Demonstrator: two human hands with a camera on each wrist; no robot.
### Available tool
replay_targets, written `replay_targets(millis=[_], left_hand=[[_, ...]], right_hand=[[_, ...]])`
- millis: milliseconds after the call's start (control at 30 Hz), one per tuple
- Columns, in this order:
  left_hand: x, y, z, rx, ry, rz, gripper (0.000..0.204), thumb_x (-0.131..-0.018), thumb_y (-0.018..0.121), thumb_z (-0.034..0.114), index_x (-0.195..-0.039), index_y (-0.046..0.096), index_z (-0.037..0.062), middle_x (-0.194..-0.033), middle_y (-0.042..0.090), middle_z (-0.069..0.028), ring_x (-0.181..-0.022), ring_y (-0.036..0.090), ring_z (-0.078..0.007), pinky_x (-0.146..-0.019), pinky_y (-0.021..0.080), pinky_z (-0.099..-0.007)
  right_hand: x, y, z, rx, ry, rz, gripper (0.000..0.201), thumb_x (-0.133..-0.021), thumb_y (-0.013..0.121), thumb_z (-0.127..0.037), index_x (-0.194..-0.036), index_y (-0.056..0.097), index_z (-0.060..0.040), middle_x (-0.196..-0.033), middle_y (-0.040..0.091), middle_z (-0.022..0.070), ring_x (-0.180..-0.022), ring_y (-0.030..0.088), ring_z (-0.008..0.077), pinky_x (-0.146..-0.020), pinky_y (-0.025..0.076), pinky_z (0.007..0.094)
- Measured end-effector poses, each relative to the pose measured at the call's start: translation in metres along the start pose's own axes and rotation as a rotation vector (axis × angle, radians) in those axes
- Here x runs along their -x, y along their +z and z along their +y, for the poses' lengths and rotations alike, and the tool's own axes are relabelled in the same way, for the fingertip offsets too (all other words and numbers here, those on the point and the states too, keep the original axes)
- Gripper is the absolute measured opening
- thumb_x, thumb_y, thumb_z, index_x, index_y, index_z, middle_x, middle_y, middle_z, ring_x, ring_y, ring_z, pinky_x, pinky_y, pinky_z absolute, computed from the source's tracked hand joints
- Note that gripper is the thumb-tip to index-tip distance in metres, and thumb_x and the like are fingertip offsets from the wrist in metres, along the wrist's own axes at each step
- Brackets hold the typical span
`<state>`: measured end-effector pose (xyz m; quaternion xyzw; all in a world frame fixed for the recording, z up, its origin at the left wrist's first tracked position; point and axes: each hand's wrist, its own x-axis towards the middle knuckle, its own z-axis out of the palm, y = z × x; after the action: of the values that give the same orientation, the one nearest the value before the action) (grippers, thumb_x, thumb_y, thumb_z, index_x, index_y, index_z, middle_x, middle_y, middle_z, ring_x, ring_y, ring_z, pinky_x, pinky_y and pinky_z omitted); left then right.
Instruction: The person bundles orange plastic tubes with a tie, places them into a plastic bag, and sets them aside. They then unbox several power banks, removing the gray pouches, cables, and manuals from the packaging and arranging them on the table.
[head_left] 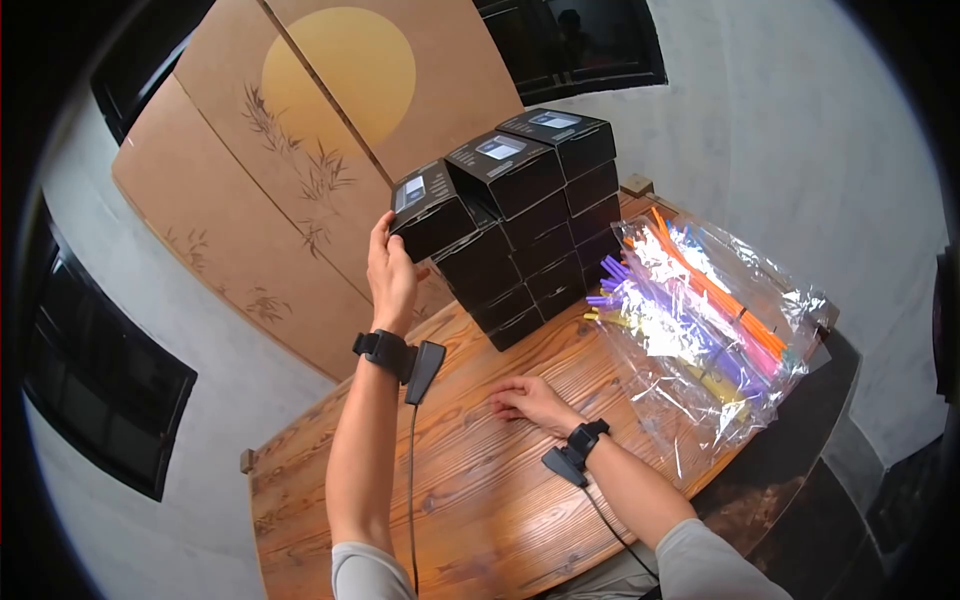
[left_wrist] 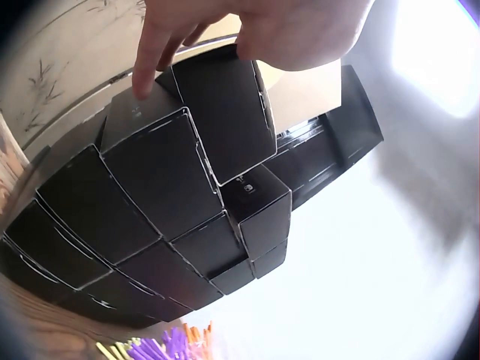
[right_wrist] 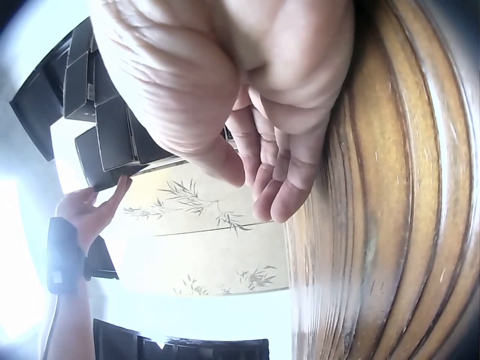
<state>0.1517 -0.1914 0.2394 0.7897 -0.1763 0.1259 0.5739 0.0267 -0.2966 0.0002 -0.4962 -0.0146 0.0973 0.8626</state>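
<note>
Black boxes with a pale device picture on their lids stand stacked on the wooden table (head_left: 450, 450). My left hand (head_left: 392, 280) is raised to the stack's left column and grips the top black box (head_left: 437, 228) at its near left edge. In the left wrist view that box (left_wrist: 225, 112) sits tilted against its neighbours, the thumb at its edge and one fingertip reaching down the side of the pile. My right hand (head_left: 538, 402) rests on the table in front of the stack, fingers loosely curled with nothing in them.
Right of the stack lies a clear plastic bag (head_left: 700, 340) of orange, pink, purple and yellow sticks. A folding screen (head_left: 260, 180) with a sun and bamboo stands behind the table. Cables (head_left: 413, 500) run from both wrist cameras.
</note>
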Motion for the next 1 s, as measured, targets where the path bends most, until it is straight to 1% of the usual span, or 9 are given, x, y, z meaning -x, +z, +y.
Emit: replay_targets(millis=[100, 200, 300, 533, 600, 633, 733, 867, 1000], left_hand=[[-0.003, 0.000, 0.008, 0.323, -0.165, 0.002, 0.045, -0.102, 0.043, 0.036, -0.140, 0.045, 0.0127, -0.123, 0.057, -0.0073, -0.105, 0.058, -0.0197, -0.076, 0.056, -0.0379], [-0.006, 0.003, 0.016, 0.372, -0.236, 0.015, 0.046, -0.099, 0.050, 0.041, -0.134, 0.048, 0.0115, -0.118, 0.059, -0.0049, -0.102, 0.059, -0.0195, -0.077, 0.053, -0.0391], [-0.013, 0.004, 0.011, 0.365, -0.205, 0.038, 0.043, -0.096, 0.057, 0.037, -0.129, 0.050, 0.0103, -0.114, 0.060, -0.0043, -0.101, 0.059, -0.0198, -0.081, 0.050, -0.0393], [-0.018, -0.016, 0.002, 0.659, -0.414, -0.081, 0.049, -0.085, 0.071, 0.027, -0.124, 0.046, 0.0095, -0.123, 0.049, -0.0111, -0.112, 0.052, -0.0234, -0.087, 0.047, -0.0430], [-0.007, -0.027, 0.004, 0.776, -0.458, -0.108, 0.052, -0.083, 0.073, 0.026, -0.123, 0.045, 0.0103, -0.126, 0.045, -0.0127, -0.115, 0.050, -0.0247, -0.087, 0.047, -0.0442], [0.005, -0.028, 0.013, 0.817, -0.516, -0.048, 0.051, -0.083, 0.072, 0.023, -0.122, 0.043, 0.0088, -0.120, 0.050, -0.0124, -0.111, 0.052, -0.0266, -0.087, 0.047, -0.0446], [0.032, -0.054, 0.004, 0.954, -0.566, -0.204, 0.047, -0.085, 0.070, 0.021, -0.121, 0.044, 0.0060, -0.115, 0.056, -0.0111, -0.107, 0.055, -0.0259, -0.086, 0.048, -0.0434], [0.092, -0.080, 0.004, 0.886, -0.384, -0.312, 0.045, -0.090, 0.062, 0.023, -0.126, 0.047, 0.0003, -0.120, 0.060, -0.0131, -0.108, 0.058, -0.0232, -0.086, 0.048, -0.0420], [0.159, -0.107, -0.022, 0.851, -0.394, -0.288, 0.057, -0.089, 0.062, 0.023, -0.136, 0.042, -0.0014, -0.128, 0.058, -0.0146, -0.114, 0.057, -0.0239, -0.091, 0.048, -0.0415]], right_hand=[[0.002, 0.001, -0.003, 0.005, 0.007, 0.001, 0.026, -0.096, 0.059, -0.008, -0.117, 0.059, 0.0074, -0.099, 0.068, 0.0136, -0.088, 0.068, 0.0172, -0.078, 0.058, 0.0265], [0.002, 0.001, -0.004, 0.005, 0.014, 0.001, 0.026, -0.096, 0.059, -0.008, -0.117, 0.059, 0.0071, -0.099, 0.068, 0.0132, -0.088, 0.067, 0.0166, -0.077, 0.057, 0.0260], [0.002, 0.001, -0.003, -0.005, 0.017, -0.001, 0.024, -0.096, 0.060, -0.010, -0.115, 0.060, 0.0052, -0.095, 0.067, 0.0099, -0.085, 0.067, 0.0146, -0.078, 0.057, 0.0253], [0.004, 0.002, -0.007, 0.001, 0.029, -0.005, 0.026, -0.096, 0.061, -0.010, -0.116, 0.059, 0.0051, -0.097, 0.067, 0.0101, -0.086, 0.067, 0.0148, -0.078, 0.057, 0.0257], [0.006, 0.004, -0.011, 0.012, 0.028, -0.012, 0.027, -0.096, 0.059, -0.009, -0.117, 0.058, 0.0074, -0.100, 0.067, 0.0132, -0.090, 0.068, 0.0171, -0.079, 0.057, 0.0261], [0.007, 0.004, -0.012, 0.018, 0.027, -0.016, 0.027, -0.096, 0.059, -0.008, -0.118, 0.058, 0.0085, -0.102, 0.067, 0.0148, -0.092, 0.068, 0.0183, -0.080, 0.057, 0.0263], [0.006, 0.004, -0.010, 0.015, 0.008, -0.011, 0.027, -0.096, 0.059, -0.008, -0.117, 0.059, 0.0086, -0.103, 0.067, 0.0153, -0.092, 0.068, 0.0193, -0.081, 0.057, 0.0274], [-0.001, -0.002, 0.002, 0.006, -0.011, -0.029, 0.025, -0.097, 0.057, -0.007, -0.118, 0.058, 0.0066, -0.106, 0.065, 0.0144, -0.094, 0.067, 0.0195, -0.083, 0.058, 0.0300], [-0.001, 0.000, 0.000, -0.003, -0.014, -0.018, 0.025, -0.096, 0.057, -0.007, -0.116, 0.058, 0.0067, -0.104, 0.066, 0.0140, -0.092, 0.067, 0.0192, -0.083, 0.058, 0.0297]])
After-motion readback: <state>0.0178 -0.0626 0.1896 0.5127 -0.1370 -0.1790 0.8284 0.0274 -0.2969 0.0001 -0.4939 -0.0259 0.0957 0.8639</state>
